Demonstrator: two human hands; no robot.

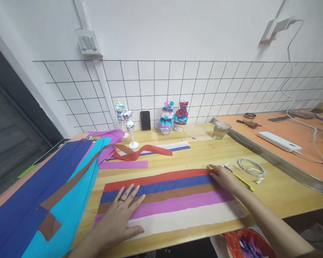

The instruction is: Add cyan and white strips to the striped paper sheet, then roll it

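Strips of red, blue, brown, purple and white paper lie side by side as a striped sheet (174,200) on the wooden table (161,243). My left hand (121,215) rests flat on the sheet's left part, fingers spread, a ring on one finger. At the far right end of the red and blue strips, my right hand (223,176) touches the sheet with its fingertips; whether anything small is between them is hidden. Just right of that hand lies a yellow cutter (243,182). Loose red (150,148), purple and brown strips curl behind the sheet.
Large blue (51,172) and cyan (78,190) sheets cover the left side. Small dress forms (166,116), a phone (145,120) and a glass jar (221,130) stand at the back. A tape roll (251,167) lies right. A red-lined bin (233,243) sits below the front edge.
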